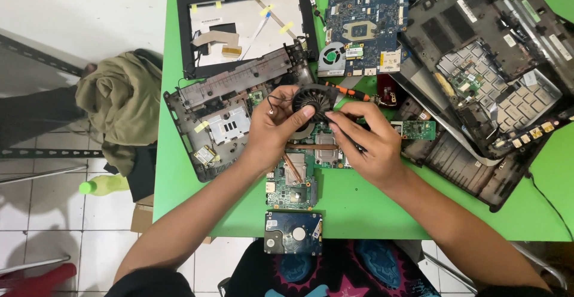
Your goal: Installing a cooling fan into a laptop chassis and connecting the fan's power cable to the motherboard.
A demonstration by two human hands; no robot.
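My left hand and my right hand hold a small black round cooling fan between them, just above a green circuit board with copper heat pipes. The left thumb presses on the fan's rim. The right fingers pinch its lower right edge. A thin wire from the fan curls up by my left fingers. An orange-handled screwdriver lies on the table just behind the fan.
On the green table lie a laptop screen bezel, a grey laptop base, a blue motherboard, black laptop shells at right and a hard drive at the front edge. Olive cloth hangs at left.
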